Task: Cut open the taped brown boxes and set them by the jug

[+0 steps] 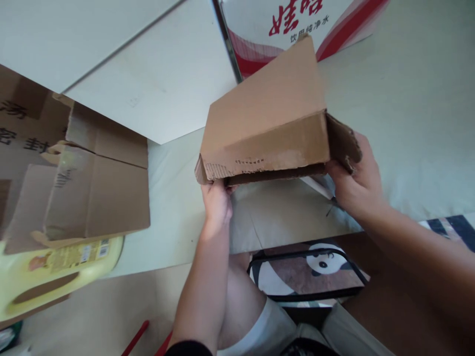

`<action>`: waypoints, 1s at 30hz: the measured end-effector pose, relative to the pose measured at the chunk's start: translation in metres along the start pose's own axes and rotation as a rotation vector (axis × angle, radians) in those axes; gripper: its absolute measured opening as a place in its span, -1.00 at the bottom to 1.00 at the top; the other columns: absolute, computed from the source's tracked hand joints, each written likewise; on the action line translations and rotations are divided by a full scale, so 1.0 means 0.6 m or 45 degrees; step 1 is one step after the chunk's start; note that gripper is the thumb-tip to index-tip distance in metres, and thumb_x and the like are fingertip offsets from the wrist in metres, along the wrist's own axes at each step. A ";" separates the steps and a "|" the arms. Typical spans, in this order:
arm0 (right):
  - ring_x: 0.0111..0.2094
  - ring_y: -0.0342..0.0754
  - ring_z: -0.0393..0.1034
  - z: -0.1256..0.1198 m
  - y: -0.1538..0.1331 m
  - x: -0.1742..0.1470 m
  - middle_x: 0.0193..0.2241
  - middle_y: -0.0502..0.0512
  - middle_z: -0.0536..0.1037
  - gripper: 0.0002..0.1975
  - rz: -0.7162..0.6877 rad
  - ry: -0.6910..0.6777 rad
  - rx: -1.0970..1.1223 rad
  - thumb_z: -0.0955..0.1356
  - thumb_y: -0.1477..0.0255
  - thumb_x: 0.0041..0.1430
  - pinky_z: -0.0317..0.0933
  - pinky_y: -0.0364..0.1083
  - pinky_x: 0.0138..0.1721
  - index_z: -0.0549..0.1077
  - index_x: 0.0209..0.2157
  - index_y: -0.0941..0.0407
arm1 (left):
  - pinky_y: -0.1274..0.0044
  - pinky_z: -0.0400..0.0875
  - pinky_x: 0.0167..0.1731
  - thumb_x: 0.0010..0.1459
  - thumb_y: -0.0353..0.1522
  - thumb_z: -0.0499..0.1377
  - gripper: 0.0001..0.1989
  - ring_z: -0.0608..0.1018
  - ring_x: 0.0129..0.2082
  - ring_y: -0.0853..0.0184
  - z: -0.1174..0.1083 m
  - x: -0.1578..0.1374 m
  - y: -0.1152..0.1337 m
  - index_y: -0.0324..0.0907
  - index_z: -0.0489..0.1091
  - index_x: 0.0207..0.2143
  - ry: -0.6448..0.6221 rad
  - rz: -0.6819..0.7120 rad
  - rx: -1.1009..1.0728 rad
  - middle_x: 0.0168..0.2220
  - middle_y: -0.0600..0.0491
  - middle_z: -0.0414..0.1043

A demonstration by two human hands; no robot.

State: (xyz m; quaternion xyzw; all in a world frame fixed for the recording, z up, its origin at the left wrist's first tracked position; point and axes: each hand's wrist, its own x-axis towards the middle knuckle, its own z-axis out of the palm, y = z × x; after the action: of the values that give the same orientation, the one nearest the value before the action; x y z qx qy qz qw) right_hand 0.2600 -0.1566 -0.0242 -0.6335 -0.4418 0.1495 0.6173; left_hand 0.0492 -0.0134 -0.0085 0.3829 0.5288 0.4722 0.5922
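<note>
A brown cardboard box (pixel 267 113) with torn flap edges is held up in front of me, tilted, its opened end facing toward me. My left hand (pixel 217 201) grips its lower left edge from below, the fingers partly hidden under the cardboard. At the right end, my right hand (pixel 358 178) is closed on a loose side flap (pixel 343 141), thumb on the near side. Under the box, close to my right hand, part of a white flat object (pixel 317 187) shows; its kind is not clear.
Flattened cardboard (pixel 115 198) lies at left beside a yellow jug (pixel 85 257). A white cabinet (pixel 148 74) stands behind. A white and red carton (pixel 256 24) is at the back. A panda-print bag (pixel 297 279) sits by my legs. Red rods (pixel 135 338) are at the bottom.
</note>
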 end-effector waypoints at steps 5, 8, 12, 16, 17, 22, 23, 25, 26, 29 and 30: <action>-0.12 0.01 0.57 0.002 0.009 -0.001 0.39 0.15 0.20 -0.42 -0.082 -0.072 0.203 0.35 0.05 0.34 0.48 0.03 -0.28 0.18 0.32 -0.25 | 0.72 0.40 -0.63 0.09 -0.40 0.32 -0.79 0.53 -0.59 0.49 0.005 -0.004 0.020 -0.14 0.41 -0.20 -0.021 -0.278 -0.079 -0.47 0.14 0.50; -0.05 0.08 0.57 0.004 0.009 -0.002 0.34 0.19 0.29 -0.47 0.021 -0.073 0.118 0.33 0.05 0.35 0.51 0.06 -0.25 0.22 0.28 -0.18 | 0.75 0.24 -0.76 -0.04 -0.52 0.27 -0.83 0.45 -0.72 0.50 0.005 -0.009 0.033 -0.18 0.36 -0.38 -0.146 -0.559 0.025 -0.62 0.17 0.40; 0.08 0.14 0.52 0.005 0.002 -0.001 0.33 0.21 0.33 -0.49 0.163 -0.103 0.086 0.35 0.12 0.34 0.52 0.15 -0.07 0.26 0.25 -0.11 | 0.74 0.16 -0.80 -0.16 -0.55 0.25 -0.78 0.34 -0.78 0.52 -0.002 -0.014 0.038 -0.16 0.24 -0.54 -0.374 -0.641 0.036 -0.72 0.22 0.28; 0.15 0.20 0.46 0.001 -0.001 0.006 0.18 0.21 0.48 -0.46 0.161 -0.139 0.142 0.36 0.04 0.29 0.43 0.24 0.11 0.32 0.20 -0.05 | 0.73 0.12 -0.81 -0.09 -0.45 0.31 -0.78 0.31 -0.79 0.52 -0.020 -0.009 0.030 -0.18 0.27 -0.57 -0.573 -0.656 0.067 -0.73 0.19 0.28; 0.15 0.21 0.46 -0.001 -0.001 0.008 0.14 0.21 0.51 -0.45 0.147 -0.145 0.159 0.36 0.00 0.27 0.40 0.26 0.14 0.34 0.18 -0.03 | 0.74 0.09 -0.82 -0.07 -0.42 0.32 -0.80 0.33 -0.79 0.52 -0.027 -0.006 0.029 -0.19 0.31 -0.56 -0.625 -0.694 0.068 -0.70 0.15 0.33; 0.21 0.24 0.40 -0.009 -0.001 0.014 0.15 0.20 0.50 -0.29 0.118 -0.169 0.231 0.37 -0.17 0.18 0.32 0.26 0.23 0.30 0.20 -0.05 | 0.76 -0.01 -0.83 -0.13 -0.33 0.41 -0.74 0.33 -0.81 0.53 -0.051 0.008 0.029 -0.23 0.37 -0.59 -0.803 -0.836 0.016 -0.69 0.07 0.41; 0.22 0.24 0.39 -0.010 -0.002 0.015 0.15 0.20 0.49 -0.27 0.115 -0.185 0.239 0.37 -0.19 0.16 0.32 0.26 0.23 0.28 0.20 -0.07 | 0.77 -0.01 -0.83 -0.16 -0.33 0.42 -0.71 0.29 -0.82 0.55 -0.053 0.010 0.031 -0.23 0.35 -0.62 -0.828 -0.844 -0.018 -0.72 0.10 0.36; 0.22 0.25 0.37 -0.011 -0.003 0.014 0.14 0.19 0.47 -0.24 0.112 -0.203 0.250 0.38 -0.23 0.11 0.32 0.27 0.22 0.25 0.19 -0.09 | 0.78 0.01 -0.82 -0.18 -0.30 0.44 -0.64 0.22 -0.84 0.59 -0.053 0.011 0.034 -0.23 0.29 -0.67 -0.877 -0.863 -0.079 -0.77 0.14 0.26; 0.22 0.25 0.37 -0.011 -0.005 0.014 0.13 0.19 0.46 -0.22 0.110 -0.206 0.255 0.38 -0.24 0.09 0.32 0.28 0.21 0.23 0.19 -0.09 | 0.77 0.01 -0.83 -0.18 -0.28 0.44 -0.60 0.20 -0.84 0.59 -0.052 0.010 0.036 -0.22 0.26 -0.68 -0.888 -0.874 -0.097 -0.78 0.15 0.23; 0.21 0.24 0.38 -0.011 -0.010 0.014 0.10 0.18 0.45 -0.21 0.114 -0.203 0.289 0.40 -0.24 0.07 0.35 0.28 0.17 0.17 0.17 -0.11 | 0.73 0.06 -0.83 -0.15 -0.25 0.42 -0.65 0.28 -0.81 0.52 -0.044 0.008 0.034 -0.21 0.31 -0.64 -0.790 -0.863 -0.071 -0.75 0.14 0.29; 0.20 0.23 0.38 -0.010 -0.013 0.014 0.10 0.17 0.44 -0.23 0.124 -0.207 0.310 0.39 -0.24 0.08 0.37 0.27 0.14 0.16 0.15 -0.12 | 0.71 0.12 -0.82 -0.12 -0.25 0.41 -0.70 0.35 -0.78 0.48 -0.040 0.007 0.031 -0.20 0.36 -0.58 -0.718 -0.834 -0.033 -0.71 0.12 0.35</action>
State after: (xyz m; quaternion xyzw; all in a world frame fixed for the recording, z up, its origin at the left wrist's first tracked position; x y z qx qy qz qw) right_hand 0.2664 -0.1557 -0.0131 -0.5604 -0.4379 0.2825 0.6437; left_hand 0.0226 -0.0058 0.0046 0.3014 0.4339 0.1430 0.8369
